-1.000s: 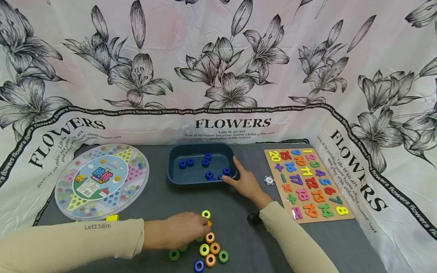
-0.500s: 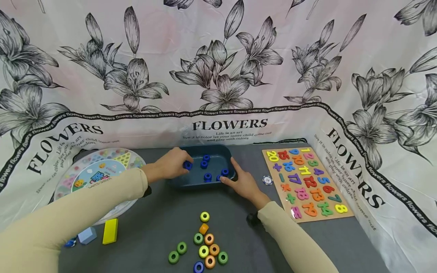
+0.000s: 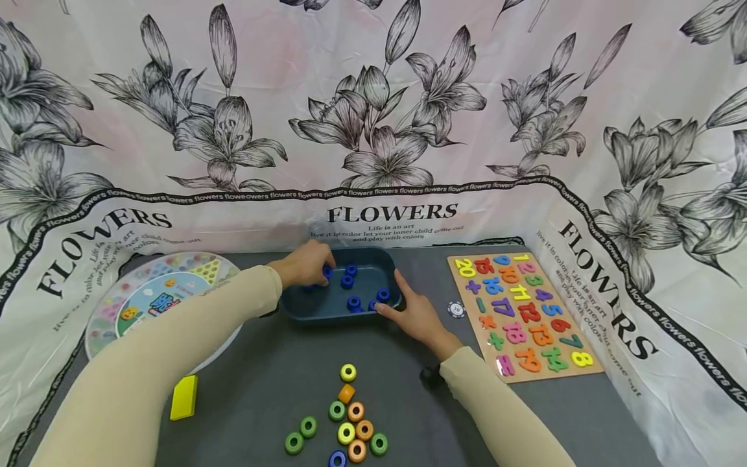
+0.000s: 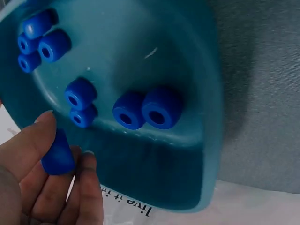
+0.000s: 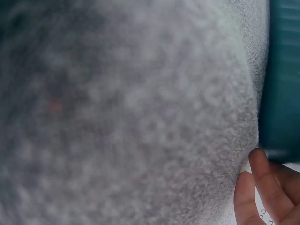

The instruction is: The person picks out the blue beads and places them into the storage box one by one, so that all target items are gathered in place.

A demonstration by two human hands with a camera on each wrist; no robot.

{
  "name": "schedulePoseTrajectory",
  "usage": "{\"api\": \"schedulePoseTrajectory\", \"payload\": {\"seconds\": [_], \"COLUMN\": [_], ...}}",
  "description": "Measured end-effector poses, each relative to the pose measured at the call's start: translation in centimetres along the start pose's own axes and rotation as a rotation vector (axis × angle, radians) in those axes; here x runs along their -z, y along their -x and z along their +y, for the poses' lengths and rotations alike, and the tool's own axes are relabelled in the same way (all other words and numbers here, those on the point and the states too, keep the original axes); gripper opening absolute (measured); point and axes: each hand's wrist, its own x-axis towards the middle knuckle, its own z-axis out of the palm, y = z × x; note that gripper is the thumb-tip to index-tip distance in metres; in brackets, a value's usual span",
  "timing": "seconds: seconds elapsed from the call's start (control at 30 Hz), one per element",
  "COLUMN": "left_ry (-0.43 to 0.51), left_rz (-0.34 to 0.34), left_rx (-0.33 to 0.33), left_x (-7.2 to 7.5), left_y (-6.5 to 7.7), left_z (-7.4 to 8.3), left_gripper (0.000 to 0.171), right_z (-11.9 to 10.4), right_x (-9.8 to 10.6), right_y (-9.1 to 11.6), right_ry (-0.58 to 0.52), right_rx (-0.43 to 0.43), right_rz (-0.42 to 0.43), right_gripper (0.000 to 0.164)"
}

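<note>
Thumb and fingers of my left hand (image 3: 303, 264) pinch a blue bead (image 4: 59, 153) over the left end of the dark teal tray (image 3: 327, 319). In the left wrist view the bead's smooth side shows between the fingers. Several more blue beads (image 4: 157, 108) with round holes lie on the tray's floor, some in pairs. My right hand (image 3: 421, 318) holds the tray's front right corner, thumb at the front rim and fingers along the right side. Its fingertips show against the tray's outer wall (image 5: 283, 84) in the right wrist view.
In front of the tray lie green beads (image 3: 308, 426), yellow, orange and one darker blue. A yellow block (image 3: 183, 397) and a round game board (image 3: 137, 279) are at left. A number puzzle board (image 3: 508, 379) and a poker chip (image 3: 456, 309) are at right.
My left hand has moved from the loose beads up to the tray, then slightly right over it with the blue bead. The right hand has stayed at the tray's corner.
</note>
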Motion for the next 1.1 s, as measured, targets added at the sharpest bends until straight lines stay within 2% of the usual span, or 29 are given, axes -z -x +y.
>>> {"api": "schedulePoseTrajectory", "payload": {"seconds": [0.27,0.6,0.8,0.97,1.1], "left_ry": [-0.007,-0.008,-0.008,-0.014,-0.01], "left_rz": [-0.026,-0.029,-0.033,-0.028,0.02], "left_rx": [0.015,-0.009,0.009,0.011,-0.014], "left_x": [-0.3,-0.8,-0.6,0.6,2.3], "left_y": [-1.0,-0.7,-0.6,-0.3,0.3], "left_z": [-0.2,-0.4,-0.3,0.2,1.6], "left_gripper": [0.037,0.037,0.037,0.038,0.04], "right_z": [0.0,0.0,-0.1,-0.2,-0.3], "right_x": [0.0,-0.1,-0.1,0.0,0.1], "right_y": [0.0,-0.1,0.1,0.2,0.1], "right_ry": [0.004,0.008,0.004,0.003,-0.001], "right_rx": [0.006,-0.008,-0.01,-0.015,-0.018], "right_rz": [0.016,0.003,0.002,-0.009,-0.009], "right_gripper": [0.096,0.096,0.096,0.097,0.097]}}
